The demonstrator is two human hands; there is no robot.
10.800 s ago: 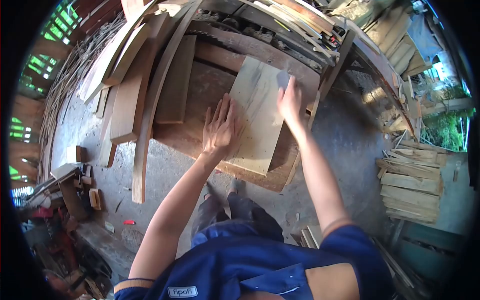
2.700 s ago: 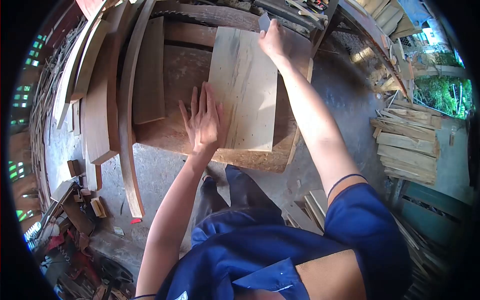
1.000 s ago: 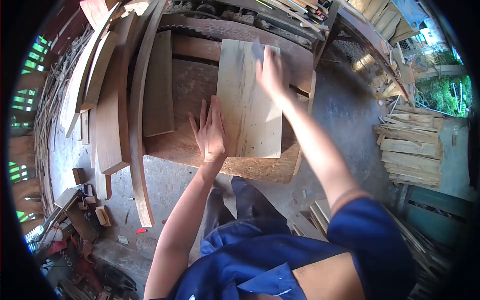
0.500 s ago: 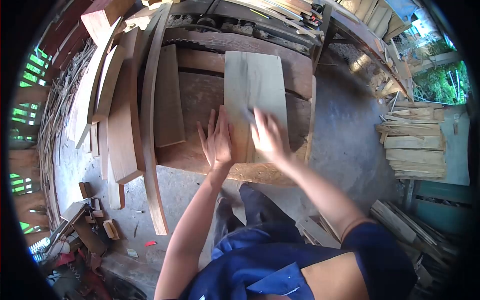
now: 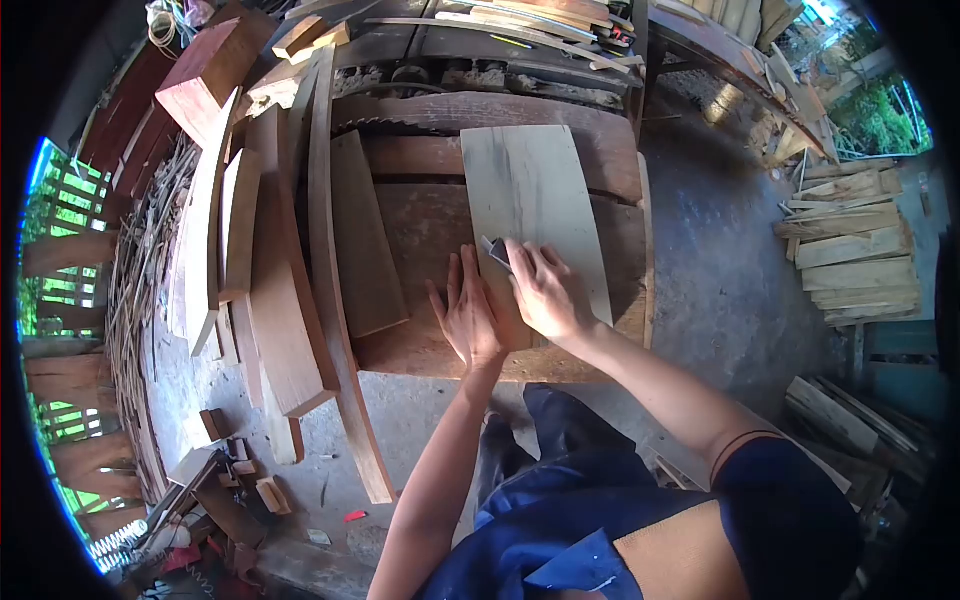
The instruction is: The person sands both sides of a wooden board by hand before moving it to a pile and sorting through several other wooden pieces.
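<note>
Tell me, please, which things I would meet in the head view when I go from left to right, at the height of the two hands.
Bundle of thin sticks, thick brown beam, long narrow strip, short dark board, left hand, right hand, stacked slats.

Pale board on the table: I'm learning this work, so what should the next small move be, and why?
Probably slide the right hand and its small flat tool forward along the pale board: the tool sits close to the left hand, which rests at the board's left edge, while the far half lies uncovered.
</note>
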